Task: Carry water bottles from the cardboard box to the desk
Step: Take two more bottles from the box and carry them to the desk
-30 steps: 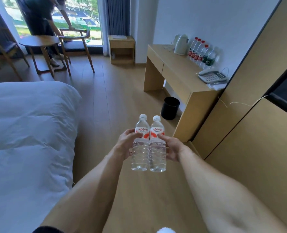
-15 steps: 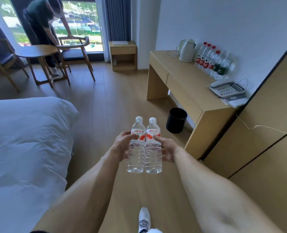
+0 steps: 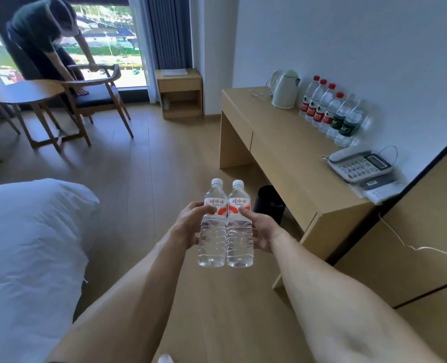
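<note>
Clear plastic bottles stand upright, touching: left hand [image 3: 191,223] grips one [image 3: 212,231], right hand [image 3: 261,231] grips the other [image 3: 239,233], desk [image 3: 290,163] beyond right.

Both bare forearms reach forward, almost straight, and come together in the middle. The left hand [image 3: 191,222] curls its fingers around one clear plastic water bottle with a red-and-white label [image 3: 213,226] (the thumb lies on the label), and the right hand [image 3: 260,230] grips the second identical bottle [image 3: 239,227] likewise.
</note>
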`<control>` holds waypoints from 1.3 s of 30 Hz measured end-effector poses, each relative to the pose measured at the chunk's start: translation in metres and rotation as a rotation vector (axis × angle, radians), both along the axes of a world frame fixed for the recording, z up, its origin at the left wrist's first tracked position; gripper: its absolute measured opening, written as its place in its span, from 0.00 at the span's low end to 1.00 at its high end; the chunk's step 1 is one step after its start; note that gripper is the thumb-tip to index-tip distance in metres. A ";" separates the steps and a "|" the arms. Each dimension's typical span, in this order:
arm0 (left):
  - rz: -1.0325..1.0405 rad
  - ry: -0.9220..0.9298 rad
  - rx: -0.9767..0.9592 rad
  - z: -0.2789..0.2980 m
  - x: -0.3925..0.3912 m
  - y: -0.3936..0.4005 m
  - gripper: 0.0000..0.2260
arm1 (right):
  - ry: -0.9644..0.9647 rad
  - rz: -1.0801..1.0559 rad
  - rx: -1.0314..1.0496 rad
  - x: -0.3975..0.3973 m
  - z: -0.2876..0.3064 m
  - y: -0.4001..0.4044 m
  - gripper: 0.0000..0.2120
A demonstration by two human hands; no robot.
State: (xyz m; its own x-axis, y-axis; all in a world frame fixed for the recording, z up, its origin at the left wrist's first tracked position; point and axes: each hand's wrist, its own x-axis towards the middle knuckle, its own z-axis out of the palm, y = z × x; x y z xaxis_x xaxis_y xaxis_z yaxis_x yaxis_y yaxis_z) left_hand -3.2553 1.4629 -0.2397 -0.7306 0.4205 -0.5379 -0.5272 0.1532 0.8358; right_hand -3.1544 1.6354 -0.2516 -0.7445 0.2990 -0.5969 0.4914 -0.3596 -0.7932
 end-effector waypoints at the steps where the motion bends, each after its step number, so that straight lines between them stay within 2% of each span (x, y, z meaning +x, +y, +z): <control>1: -0.011 -0.001 0.004 0.000 -0.008 0.009 0.20 | -0.002 -0.013 0.004 -0.007 0.000 0.008 0.23; 9: -0.142 -0.028 0.027 -0.013 -0.098 0.086 0.20 | -0.005 -0.137 0.033 -0.076 -0.007 0.073 0.25; 15: -0.240 -0.073 0.050 -0.019 -0.192 0.142 0.17 | -0.035 -0.236 0.070 -0.154 -0.008 0.117 0.22; 25: -0.319 -0.097 0.089 0.001 -0.352 0.214 0.18 | -0.050 -0.364 0.078 -0.298 0.015 0.172 0.23; 30: -0.351 -0.079 0.093 0.007 -0.409 0.251 0.19 | -0.020 -0.391 0.076 -0.350 0.018 0.201 0.20; 39: -0.351 -0.039 0.093 -0.006 -0.513 0.334 0.16 | 0.082 -0.452 0.034 -0.448 -0.002 0.280 0.27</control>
